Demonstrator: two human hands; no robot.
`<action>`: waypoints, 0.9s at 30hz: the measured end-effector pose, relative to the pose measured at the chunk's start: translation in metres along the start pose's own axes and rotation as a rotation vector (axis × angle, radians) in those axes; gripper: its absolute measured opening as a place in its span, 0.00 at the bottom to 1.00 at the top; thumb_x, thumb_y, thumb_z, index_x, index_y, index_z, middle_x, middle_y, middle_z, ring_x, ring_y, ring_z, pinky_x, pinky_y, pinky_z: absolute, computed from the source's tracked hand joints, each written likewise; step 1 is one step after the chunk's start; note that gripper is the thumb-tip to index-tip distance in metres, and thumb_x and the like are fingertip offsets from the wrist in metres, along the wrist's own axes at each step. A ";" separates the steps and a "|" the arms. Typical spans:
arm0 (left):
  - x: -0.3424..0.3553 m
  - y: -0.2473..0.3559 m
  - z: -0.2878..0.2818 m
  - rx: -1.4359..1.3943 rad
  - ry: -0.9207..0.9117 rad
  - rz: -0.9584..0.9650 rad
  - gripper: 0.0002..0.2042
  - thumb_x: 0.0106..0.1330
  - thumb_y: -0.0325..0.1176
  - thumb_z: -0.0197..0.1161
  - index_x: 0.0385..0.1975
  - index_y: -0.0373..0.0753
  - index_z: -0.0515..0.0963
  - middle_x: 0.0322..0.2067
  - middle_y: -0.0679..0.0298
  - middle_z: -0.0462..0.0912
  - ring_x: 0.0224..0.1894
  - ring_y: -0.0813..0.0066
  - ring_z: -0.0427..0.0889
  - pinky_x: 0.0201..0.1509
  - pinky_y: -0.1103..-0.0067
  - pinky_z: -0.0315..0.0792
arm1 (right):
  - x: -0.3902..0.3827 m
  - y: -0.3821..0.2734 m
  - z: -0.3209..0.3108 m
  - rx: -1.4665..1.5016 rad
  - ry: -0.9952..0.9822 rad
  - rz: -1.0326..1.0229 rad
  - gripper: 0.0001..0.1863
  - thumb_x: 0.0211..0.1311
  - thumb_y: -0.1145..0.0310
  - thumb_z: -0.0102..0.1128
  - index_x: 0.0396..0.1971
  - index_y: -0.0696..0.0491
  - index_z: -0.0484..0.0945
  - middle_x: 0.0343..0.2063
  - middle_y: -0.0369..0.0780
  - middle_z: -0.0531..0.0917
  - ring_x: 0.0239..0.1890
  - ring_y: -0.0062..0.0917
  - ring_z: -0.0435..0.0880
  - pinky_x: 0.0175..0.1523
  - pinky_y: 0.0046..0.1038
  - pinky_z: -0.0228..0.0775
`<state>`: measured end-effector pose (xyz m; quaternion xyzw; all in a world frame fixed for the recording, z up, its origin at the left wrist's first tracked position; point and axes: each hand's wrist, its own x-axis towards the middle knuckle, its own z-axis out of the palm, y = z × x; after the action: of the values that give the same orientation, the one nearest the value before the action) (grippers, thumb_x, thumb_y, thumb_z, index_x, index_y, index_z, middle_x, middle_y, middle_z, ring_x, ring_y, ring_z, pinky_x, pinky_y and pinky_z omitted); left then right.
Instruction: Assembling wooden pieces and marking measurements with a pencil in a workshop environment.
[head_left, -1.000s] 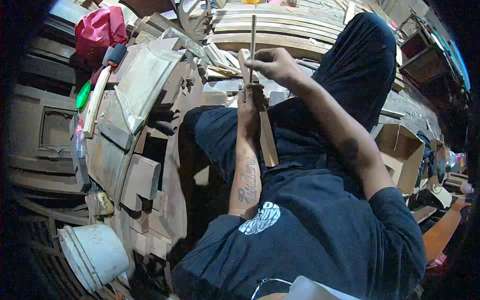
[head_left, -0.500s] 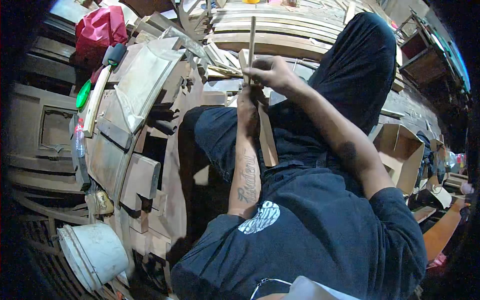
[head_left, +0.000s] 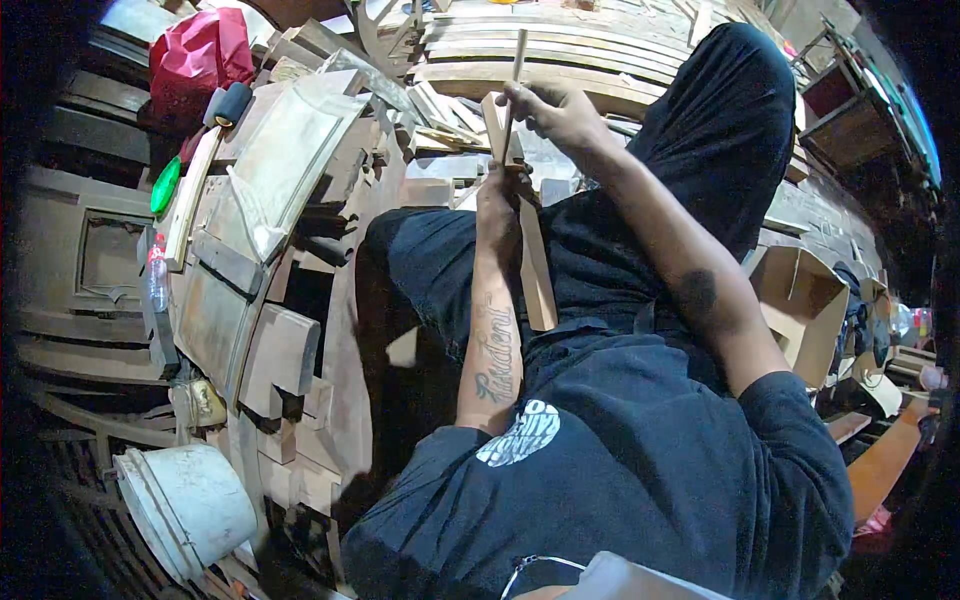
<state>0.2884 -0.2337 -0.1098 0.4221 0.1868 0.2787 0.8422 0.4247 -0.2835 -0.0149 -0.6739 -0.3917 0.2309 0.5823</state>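
Observation:
A long light wooden bar stands slanting over my crossed legs, its lower end near my waist. My left hand is closed around its upper part, with some fingers hidden behind it. Above that, my right hand pinches a thin, straight rod that rises past the top of the bar, tilted slightly right. The rod's lower end meets the bar at my left hand; whether it enters the wood I cannot tell.
Boards and wooden offcuts lie beyond my legs. At left are leaning panels, a red bag, a plastic bottle and a white bucket. A cardboard box is at right, beside assorted clutter.
My right hand has risen along the rod and moved slightly right. The rod's top has shifted right, tilting it from upright. My left hand and the bar have moved only slightly.

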 end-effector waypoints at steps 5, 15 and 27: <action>0.011 -0.013 -0.022 0.179 0.010 0.284 0.25 0.78 0.55 0.42 0.38 0.39 0.78 0.27 0.69 0.77 0.28 0.80 0.77 0.34 0.80 0.73 | -0.011 0.019 0.006 -0.106 0.120 0.192 0.28 0.72 0.48 0.53 0.56 0.57 0.77 0.38 0.46 0.85 0.45 0.28 0.82 0.54 0.32 0.72; 0.015 -0.010 -0.011 0.270 0.097 0.281 0.28 0.79 0.55 0.38 0.40 0.35 0.78 0.37 0.62 0.82 0.42 0.77 0.79 0.47 0.81 0.74 | -0.011 0.046 0.012 -0.063 -0.072 0.212 0.29 0.74 0.46 0.49 0.46 0.62 0.76 0.33 0.43 0.84 0.36 0.25 0.82 0.42 0.30 0.75; 0.008 0.003 -0.022 -0.163 0.184 0.298 0.18 0.77 0.44 0.52 0.51 0.34 0.76 0.25 0.73 0.66 0.24 0.84 0.66 0.28 0.83 0.67 | 0.057 -0.078 -0.078 0.112 0.334 -0.149 0.21 0.75 0.60 0.48 0.55 0.62 0.73 0.33 0.42 0.82 0.34 0.26 0.83 0.41 0.30 0.77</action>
<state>0.2814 -0.2142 -0.1206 0.3483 0.1753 0.4518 0.8024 0.4977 -0.2843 0.0854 -0.6386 -0.3251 0.0935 0.6912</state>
